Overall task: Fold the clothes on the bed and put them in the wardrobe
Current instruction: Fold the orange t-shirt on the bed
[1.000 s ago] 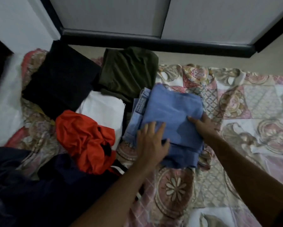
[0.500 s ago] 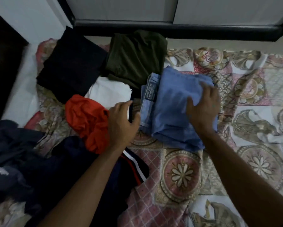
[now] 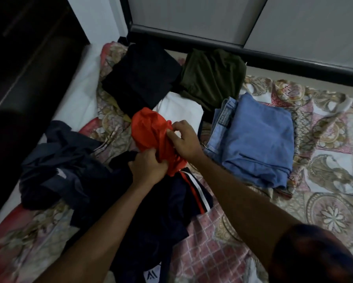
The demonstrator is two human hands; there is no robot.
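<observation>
- Now both hands are on the crumpled orange-red garment [image 3: 149, 129], which lies on the patterned bedspread [image 3: 324, 201] near the middle of the clothes.
- Left hand [image 3: 149, 168]: fingers curled tight round a bunch of the garment's lower end.
- Right hand [image 3: 183, 139]: thumb and fingertips pinch a fold at its right edge, the other fingers bent.
- Just right of the hands sits a folded blue garment [image 3: 259, 137] on top of folded jeans [image 3: 222, 119].
- Behind the orange-red cloth are a folded white garment [image 3: 181, 107], a folded black garment [image 3: 142, 78] and a folded olive-green garment [image 3: 212, 78].
- Under the left forearm lies an unfolded navy garment with red and white stripes [image 3: 161, 211]; to its left is a crumpled dark grey garment [image 3: 65, 160].
</observation>
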